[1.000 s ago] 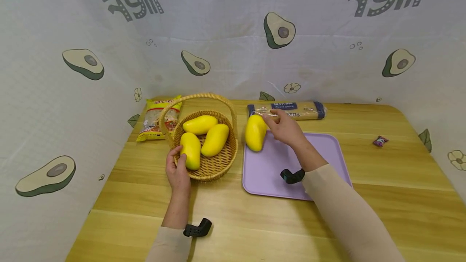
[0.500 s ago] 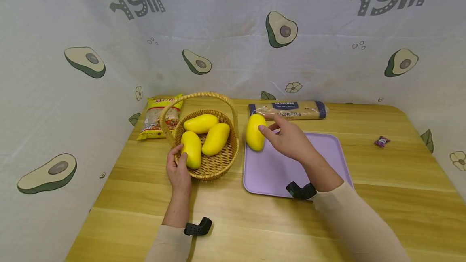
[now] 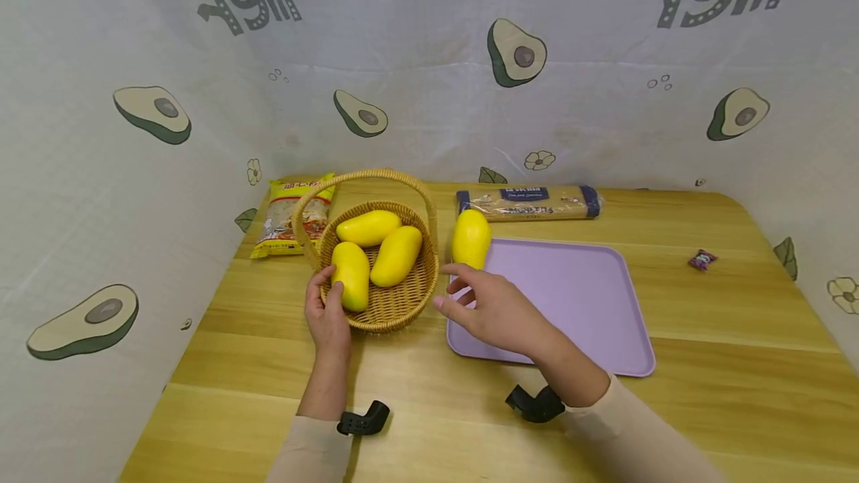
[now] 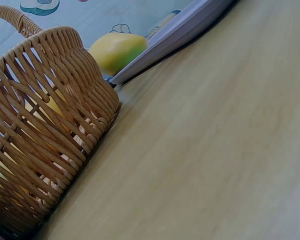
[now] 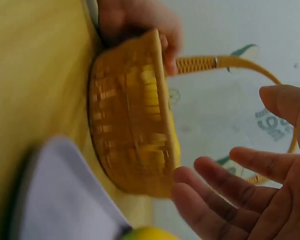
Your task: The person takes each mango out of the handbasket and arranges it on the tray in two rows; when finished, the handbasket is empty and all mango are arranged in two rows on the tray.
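Observation:
A wicker basket (image 3: 396, 315) with a tall arched handle stands left of centre, with three yellow mangoes (image 3: 396, 256) inside. My left hand (image 3: 329, 319) holds its near-left rim, fingers and thumb at the edge beside the nearest mango; the right wrist view shows those fingers hooked over the rim. My right hand (image 3: 493, 311) hangs over the left part of a lilac tray (image 3: 577, 297), fingers spread and loosely bent around nothing, pointing at the basket. Another mango (image 3: 471, 238) sits at the tray's far-left corner, just beyond the right fingertips. It also shows beyond the basket in the left wrist view.
Behind the tray lies a long pack of noodles (image 3: 530, 203). A yellow printed food bag (image 3: 285, 226) is at the back left, partly behind the basket handle. A small purple wrapped sweet (image 3: 702, 259) lies at the right. An avocado-print curtain (image 3: 429, 58) surrounds the table.
My right hand has left the mango at the tray's corner and come nearer and leftward, toward the basket. That mango stays where it was. My left hand keeps its place on the rim.

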`<state>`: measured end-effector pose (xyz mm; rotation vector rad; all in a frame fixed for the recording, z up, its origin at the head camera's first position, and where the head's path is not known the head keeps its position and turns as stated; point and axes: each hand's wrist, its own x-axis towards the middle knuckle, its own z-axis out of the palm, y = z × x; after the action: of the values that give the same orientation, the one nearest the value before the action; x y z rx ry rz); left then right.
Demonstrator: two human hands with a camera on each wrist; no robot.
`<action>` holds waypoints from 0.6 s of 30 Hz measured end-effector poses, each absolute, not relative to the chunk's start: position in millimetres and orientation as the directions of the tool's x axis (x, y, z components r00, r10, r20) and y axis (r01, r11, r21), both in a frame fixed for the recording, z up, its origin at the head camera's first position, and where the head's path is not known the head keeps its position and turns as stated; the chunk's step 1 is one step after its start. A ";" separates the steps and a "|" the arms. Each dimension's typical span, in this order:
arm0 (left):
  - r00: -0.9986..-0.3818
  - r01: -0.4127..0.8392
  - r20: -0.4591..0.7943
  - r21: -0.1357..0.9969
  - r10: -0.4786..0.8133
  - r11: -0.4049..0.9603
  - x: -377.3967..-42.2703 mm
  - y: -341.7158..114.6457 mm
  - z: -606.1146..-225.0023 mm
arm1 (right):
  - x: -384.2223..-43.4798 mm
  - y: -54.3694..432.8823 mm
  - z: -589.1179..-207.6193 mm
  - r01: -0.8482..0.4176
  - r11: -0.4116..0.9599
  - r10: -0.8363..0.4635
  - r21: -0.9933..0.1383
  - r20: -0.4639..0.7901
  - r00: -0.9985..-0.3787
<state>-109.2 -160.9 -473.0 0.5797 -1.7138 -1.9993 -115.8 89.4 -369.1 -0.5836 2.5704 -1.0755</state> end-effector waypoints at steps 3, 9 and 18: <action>-0.814 0.062 -0.028 0.989 -0.580 -0.136 -108.6 -160.8 -472.8 | -107.9 75.2 -372.7 -0.276 0.562 -0.518 -0.780 -0.072 -0.852; -0.819 0.071 -0.015 0.989 -0.573 -0.127 -108.6 -160.6 -472.6 | -103.5 42.3 -381.6 -0.293 0.368 -0.561 -0.882 0.041 -0.827; -0.821 0.066 -0.028 0.988 -0.571 -0.142 -110.0 -161.1 -472.2 | -124.2 -1.4 -396.7 -0.244 0.319 -0.517 -0.916 0.047 -0.855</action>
<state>-110.0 -161.1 -472.2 0.5662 -1.7082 -2.0136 -124.2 -1.4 -396.7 -0.6897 2.3324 -1.5506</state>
